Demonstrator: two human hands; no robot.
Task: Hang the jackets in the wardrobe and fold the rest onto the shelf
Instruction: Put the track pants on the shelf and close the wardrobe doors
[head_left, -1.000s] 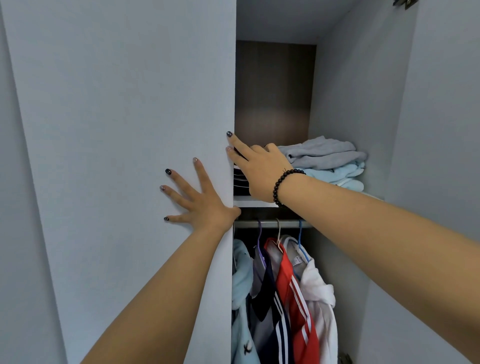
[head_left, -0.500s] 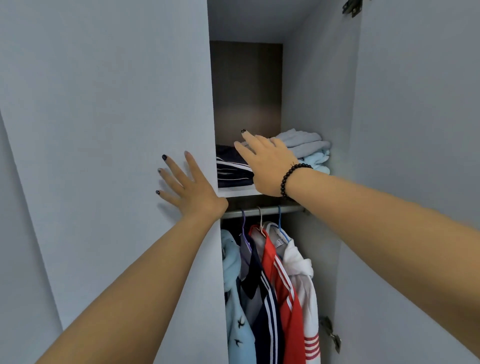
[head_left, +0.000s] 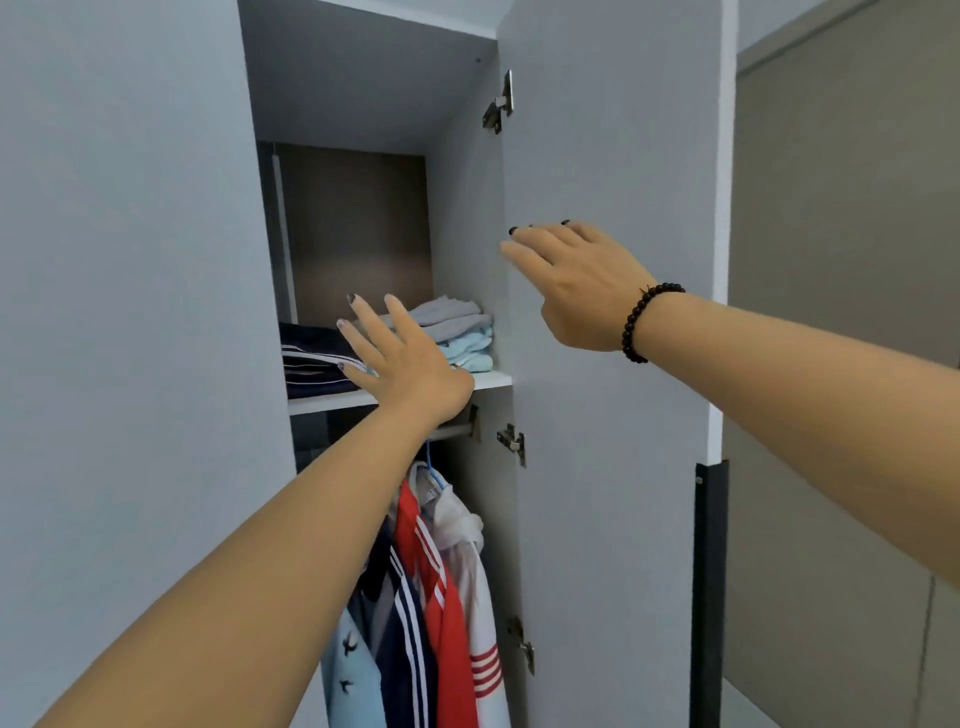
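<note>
Both grips apart, empty — folded clothes (head_left: 457, 332) just beyond left hand (head_left: 405, 358).

The raised left hand (head_left: 410, 358) covers part of the folded navy white-striped garment (head_left: 311, 361) and the shelf's white front edge (head_left: 332, 401). Its forearm hides most of the metal hanging rail (head_left: 457, 430) and the hanger tops. The hanging jackets (head_left: 436, 613) are cut off at the bottom edge. The right hand's fingertips (head_left: 519, 244) are motion-blurred against the grey right door (head_left: 613, 467)
</note>
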